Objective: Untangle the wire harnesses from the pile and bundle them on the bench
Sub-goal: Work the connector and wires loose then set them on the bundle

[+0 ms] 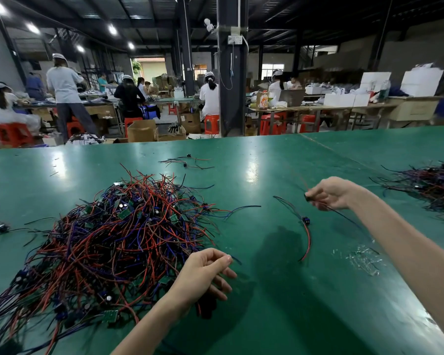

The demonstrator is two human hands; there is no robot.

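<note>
Pinching: right hand (331,193) a harness (307,198), left hand (205,272) a blue wire (237,261); print on orange carton (263,100) unreadable.

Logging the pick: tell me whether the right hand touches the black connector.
Touching. Head view shows the right hand pinching the black connector.

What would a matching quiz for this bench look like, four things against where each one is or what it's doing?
Things:
1 big pile
2 small pile
3 right hand
4 lone harness

Places or states:
A at the far right edge of the bench
B pinching a black connector
C lying flat between the two hands
D just left of the left hand

Pairs: 1-D, 2-A, 3-B, 4-C
</note>
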